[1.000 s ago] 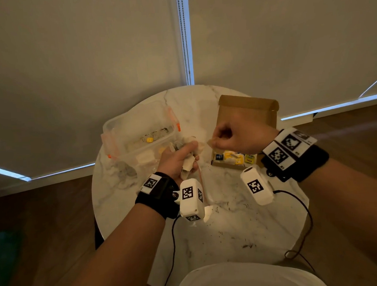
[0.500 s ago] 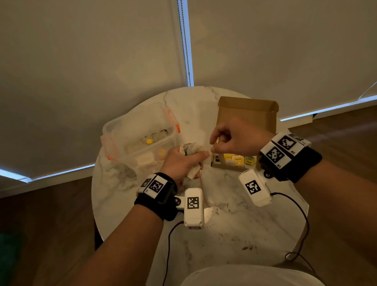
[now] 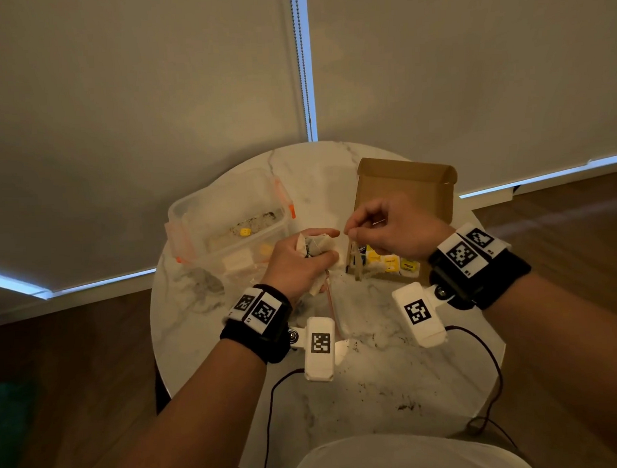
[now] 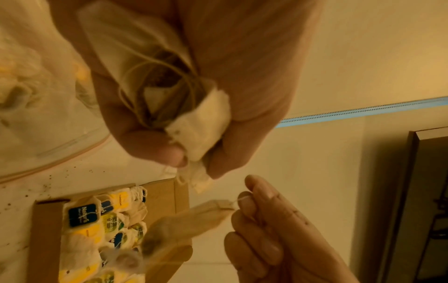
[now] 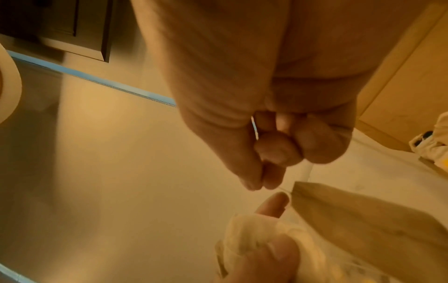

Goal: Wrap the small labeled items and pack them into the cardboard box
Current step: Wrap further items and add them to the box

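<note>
My left hand [image 3: 301, 259] grips a bunch of tea bags [image 4: 157, 86]; right hand [image 3: 388, 226] pinches one tea bag's string [image 4: 238, 199]. Risk: tangled strings snag, spilling bunch.

We see the right hand [image 5: 261, 122] pinching a thin string just above the tea bag [image 5: 363, 220], which hangs below our fingertips [image 5: 252, 183]
</note>
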Available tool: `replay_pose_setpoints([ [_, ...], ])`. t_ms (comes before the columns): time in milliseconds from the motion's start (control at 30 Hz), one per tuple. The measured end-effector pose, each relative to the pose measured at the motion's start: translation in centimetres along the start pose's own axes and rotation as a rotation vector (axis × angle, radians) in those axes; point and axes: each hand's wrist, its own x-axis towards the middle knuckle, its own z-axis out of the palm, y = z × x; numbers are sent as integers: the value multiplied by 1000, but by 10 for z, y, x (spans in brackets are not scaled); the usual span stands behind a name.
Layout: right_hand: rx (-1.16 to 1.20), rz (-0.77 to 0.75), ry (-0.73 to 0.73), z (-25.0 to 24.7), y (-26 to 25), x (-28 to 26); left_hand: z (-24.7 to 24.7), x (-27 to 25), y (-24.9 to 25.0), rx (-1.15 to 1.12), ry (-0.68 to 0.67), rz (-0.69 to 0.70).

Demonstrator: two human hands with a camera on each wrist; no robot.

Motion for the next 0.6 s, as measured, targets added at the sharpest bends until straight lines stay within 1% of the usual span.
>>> replay_pose_setpoints([
  [133, 24, -52, 17, 1, -6, -3, 1, -1, -2, 32, -20, -12],
  [267, 26, -61, 16, 1, -7, -2, 3, -4, -1, 1, -40, 5],
  [600, 177, -66, 4, 1, -9, -7, 13, 5, -2, 0, 71, 40],
])
